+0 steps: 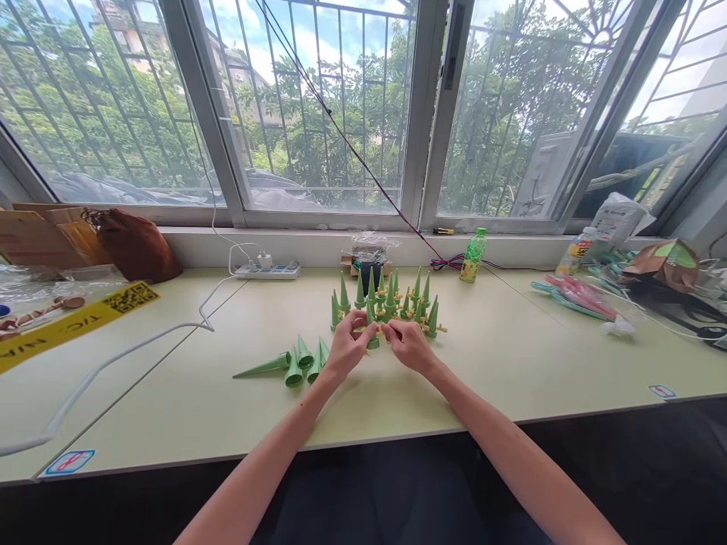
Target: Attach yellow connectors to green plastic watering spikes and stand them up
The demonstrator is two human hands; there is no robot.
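My left hand (349,347) is closed around a green plant watering spike (370,310), which stands point up just above the table or on it; which of the two I cannot tell. My right hand (410,345) pinches at a small yellow valve (380,328) on that spike's side. Right behind my hands, several green spikes (391,300) stand upright in a cluster, many with yellow valves sticking out sideways. Left of my left wrist, several loose green spikes lie or lean together, one long spike (264,366) flat with its tip to the left.
A small open box (370,261) stands behind the cluster, near the windowsill. A green drink bottle (472,256) is at back right. White cable (170,327) crosses the left side from a power strip (268,271). Bags and a pink bundle (585,295) lie far right.
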